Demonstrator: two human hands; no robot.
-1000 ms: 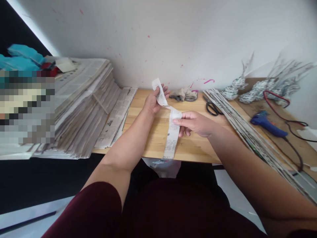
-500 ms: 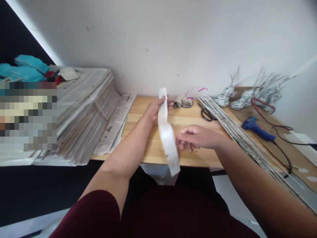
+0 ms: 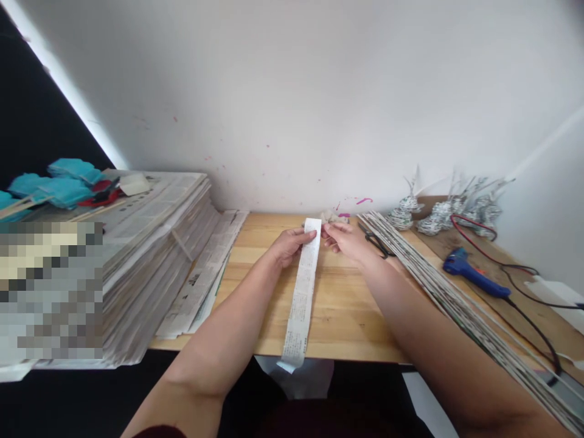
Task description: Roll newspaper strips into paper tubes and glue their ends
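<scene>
A long printed newspaper strip (image 3: 301, 298) lies lengthwise in front of me, its near end hanging over the table's front edge. My left hand (image 3: 292, 243) pinches it close to the far end, thumb on top. Right beside that end, my right hand (image 3: 342, 238) has its fingers drawn together in a pinch; what they hold, if anything, is too small to make out. Behind my right hand is a crumpled beige cloth-like thing (image 3: 335, 217), partly hidden. Black scissors (image 3: 378, 243) lie to the right, partly covered by my right hand.
A tall newspaper stack (image 3: 168, 194) stands left, with turquoise bundles (image 3: 68, 182) on top. Cut newspaper strips (image 3: 201, 274) lie beside it. At right are thin rolled paper sticks (image 3: 420, 274), a blue glue gun (image 3: 474, 277) with cord, and woven paper pieces (image 3: 404, 213) by the wall.
The strip has come down from the air onto the table and now shows print. My right hand has moved up and away from me to the strip's far end. The view has tilted up.
</scene>
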